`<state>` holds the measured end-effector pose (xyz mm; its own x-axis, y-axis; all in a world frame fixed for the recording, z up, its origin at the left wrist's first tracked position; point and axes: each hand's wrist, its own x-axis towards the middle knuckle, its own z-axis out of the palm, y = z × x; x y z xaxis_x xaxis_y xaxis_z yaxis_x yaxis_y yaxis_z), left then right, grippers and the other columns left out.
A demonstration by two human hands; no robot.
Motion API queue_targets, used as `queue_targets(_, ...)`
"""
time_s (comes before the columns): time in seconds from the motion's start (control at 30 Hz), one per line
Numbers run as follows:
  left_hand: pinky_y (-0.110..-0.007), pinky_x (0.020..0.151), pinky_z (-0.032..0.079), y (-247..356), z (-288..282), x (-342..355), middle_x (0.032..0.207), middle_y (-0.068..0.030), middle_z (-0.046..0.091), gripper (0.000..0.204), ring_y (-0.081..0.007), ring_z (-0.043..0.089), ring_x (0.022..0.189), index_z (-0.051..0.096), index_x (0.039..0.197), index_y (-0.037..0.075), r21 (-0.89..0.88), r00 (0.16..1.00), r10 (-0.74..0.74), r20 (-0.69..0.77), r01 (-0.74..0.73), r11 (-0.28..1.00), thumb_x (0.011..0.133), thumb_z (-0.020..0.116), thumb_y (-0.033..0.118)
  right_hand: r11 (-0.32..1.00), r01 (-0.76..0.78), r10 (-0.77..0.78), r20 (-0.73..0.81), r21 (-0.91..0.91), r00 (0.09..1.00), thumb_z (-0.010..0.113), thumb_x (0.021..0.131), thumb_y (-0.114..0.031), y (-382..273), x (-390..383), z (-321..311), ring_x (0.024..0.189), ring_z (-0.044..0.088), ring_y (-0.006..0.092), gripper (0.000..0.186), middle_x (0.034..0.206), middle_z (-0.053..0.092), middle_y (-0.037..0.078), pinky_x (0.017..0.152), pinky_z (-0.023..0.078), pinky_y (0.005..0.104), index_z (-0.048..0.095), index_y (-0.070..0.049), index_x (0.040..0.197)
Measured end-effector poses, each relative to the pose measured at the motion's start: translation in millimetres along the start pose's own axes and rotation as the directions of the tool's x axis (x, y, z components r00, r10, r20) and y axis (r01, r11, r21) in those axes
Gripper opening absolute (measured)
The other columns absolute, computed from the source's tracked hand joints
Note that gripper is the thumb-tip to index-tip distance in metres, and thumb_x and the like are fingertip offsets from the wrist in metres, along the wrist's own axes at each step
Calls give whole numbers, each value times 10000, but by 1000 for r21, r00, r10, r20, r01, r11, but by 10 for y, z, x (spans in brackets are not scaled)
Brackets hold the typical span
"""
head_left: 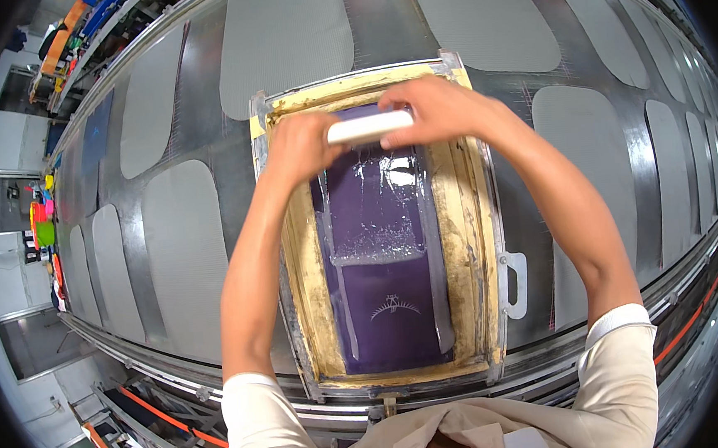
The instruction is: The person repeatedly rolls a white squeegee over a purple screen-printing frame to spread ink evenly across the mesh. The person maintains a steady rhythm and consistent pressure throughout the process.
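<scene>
A white-handled squeegee (369, 127) spans the far end of a screen-printing frame (470, 241), gripped at its two ends. My left hand (302, 146) is closed round its left end, and my right hand (443, 111) holds the right end with fingers bent over it. Below them stretches the purple mesh (394, 342), bordered by yellowish, stained tape. Wet, shiny clear ink (376, 223) covers its far half and stops at a straight line across the middle. Nearer me, a pale curved emblem (394, 306) shows in the mesh. The squeegee's blade is hidden.
The frame lies across a long dark table (520, 204) carrying several grey rounded sheets (180, 220). A metal handle (515, 285) juts from the frame's right side. Metal rails (339, 413) run along the near edge. Shelves with coloured items (84, 43) stand far left.
</scene>
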<state>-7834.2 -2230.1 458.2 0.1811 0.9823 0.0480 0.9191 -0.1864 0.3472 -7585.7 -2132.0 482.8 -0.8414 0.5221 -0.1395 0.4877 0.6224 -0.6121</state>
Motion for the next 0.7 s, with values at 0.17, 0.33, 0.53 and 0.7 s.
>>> queue_targets(0.17, -453, 794, 560, -223, -60, 585, 896, -160, 755, 376, -368, 719, 864, 804, 1030, 127, 23, 992, -114, 56, 113, 993, 699, 891, 284, 973, -161, 154, -55, -166, 987, 811, 806, -252, 166, 609, -45, 902, 727, 399, 366, 932, 751, 231, 820, 573, 467, 741, 11, 1050)
queue_targets(0.33, -451, 780, 561, -238, 45, 481, 877, -145, 754, 338, -364, 717, 846, 805, 1000, 148, 22, 997, -71, -9, 71, 997, 703, 883, 289, 968, -174, 153, -125, -179, 980, 825, 779, -208, 306, 595, 194, 889, 722, 405, 306, 922, 753, 212, 826, 565, 460, 765, -30, 1021)
queue_targets(0.53, -441, 766, 564, 89, 187, -381, 866, -106, 754, 297, -340, 719, 829, 802, 954, 160, -7, 999, -38, 11, 38, 999, 700, 881, 291, 973, -153, 131, -130, -175, 983, 822, 758, -236, -158, -73, 705, 871, 709, 417, 262, 882, 740, 214, 799, 562, 477, 768, -44, 927)
queue_targets(0.7, -451, 730, 557, 761, 407, -1828, 857, -99, 741, 204, -341, 705, 810, 790, 881, 142, -110, 999, -16, -31, 12, 994, 705, 867, 208, 980, -99, 87, -72, -172, 994, 789, 736, -170, -881, -1233, 1438, 846, 716, 378, 145, 821, 736, 168, 785, 561, 477, 763, -90, 854)
